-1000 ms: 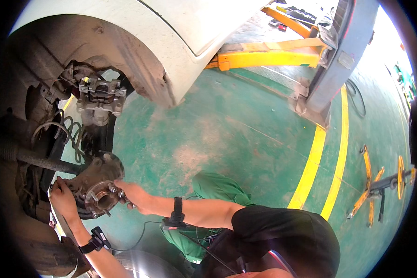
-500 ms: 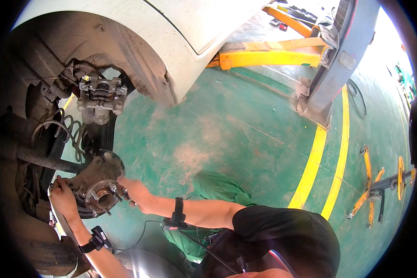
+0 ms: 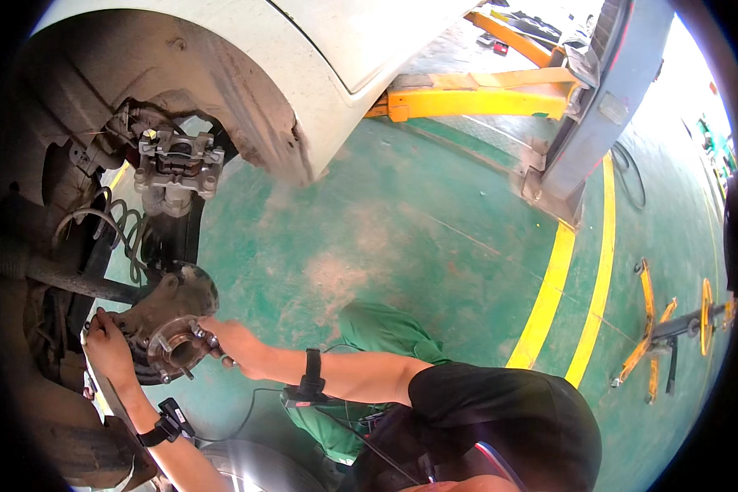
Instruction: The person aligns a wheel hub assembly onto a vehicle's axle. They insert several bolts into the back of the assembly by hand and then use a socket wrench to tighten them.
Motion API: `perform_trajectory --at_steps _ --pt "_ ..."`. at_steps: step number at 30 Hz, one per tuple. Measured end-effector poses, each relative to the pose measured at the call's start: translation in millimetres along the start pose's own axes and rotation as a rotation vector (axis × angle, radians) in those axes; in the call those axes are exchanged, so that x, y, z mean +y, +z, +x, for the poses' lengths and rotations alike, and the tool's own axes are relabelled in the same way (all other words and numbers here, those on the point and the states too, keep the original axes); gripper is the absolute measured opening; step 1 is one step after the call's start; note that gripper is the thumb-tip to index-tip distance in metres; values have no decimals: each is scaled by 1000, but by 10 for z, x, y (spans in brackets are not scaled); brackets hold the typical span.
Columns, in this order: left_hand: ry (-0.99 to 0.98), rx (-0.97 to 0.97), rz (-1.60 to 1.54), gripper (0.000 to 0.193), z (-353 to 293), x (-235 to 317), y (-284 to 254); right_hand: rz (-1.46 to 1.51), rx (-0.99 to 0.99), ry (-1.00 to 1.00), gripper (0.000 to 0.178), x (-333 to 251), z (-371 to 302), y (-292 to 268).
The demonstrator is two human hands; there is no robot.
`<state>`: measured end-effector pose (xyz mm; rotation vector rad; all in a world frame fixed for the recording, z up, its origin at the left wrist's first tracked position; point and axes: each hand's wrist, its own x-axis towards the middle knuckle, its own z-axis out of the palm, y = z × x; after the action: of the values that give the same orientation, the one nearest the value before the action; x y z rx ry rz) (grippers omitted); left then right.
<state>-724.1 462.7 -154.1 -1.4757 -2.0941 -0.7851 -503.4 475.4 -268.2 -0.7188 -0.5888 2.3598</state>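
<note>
Two hands are working at the bare wheel hub low in the wheel arch. Left hand is closing its fingers on the hub's left edge, by the round backing plate behind it. Right hand is curling around the right side of the hub, fingers pinching at one of the wheel studs; cannot tell whether a small tool or nut is sitting in that grip. Both wrists are wearing black straps, and a thin cable is running off the right one toward the person's dark shirt and green trouser knee.

Judging progress: wheel is already off and no brake disc is sitting on the hub, so stripping down looks done. Brake caliper is hanging loose higher up in the arch, well apart from the hub, not bolted in place. Studs are standing bare, no nuts on them. So whatever is going on at the hub is looking mid-way: disc, caliper and wheel are all waiting to go back on.

Coil spring and a suspension arm are showing left of the caliper. White car body is arching over everything. Farther out, green floor with yellow lines, yellow lift arm, grey lift post, and a yellow-legged stand at the right.
</note>
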Motion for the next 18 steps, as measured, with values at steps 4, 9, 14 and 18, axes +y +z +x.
perform_trajectory --at_steps 4,9,14,18 --pt "27 23 -1 36 2 91 -24 14 74 -71 33 104 63 -41" --pt "15 7 34 37 -5 21 -11 13 -54 35 34 -45 -78 -11" --pt "30 35 43 37 22 93 -9 57 149 -41 35 83 89 -74" --pt "-21 -14 3 34 -77 -3 -130 40 -114 48 31 101 53 -73"
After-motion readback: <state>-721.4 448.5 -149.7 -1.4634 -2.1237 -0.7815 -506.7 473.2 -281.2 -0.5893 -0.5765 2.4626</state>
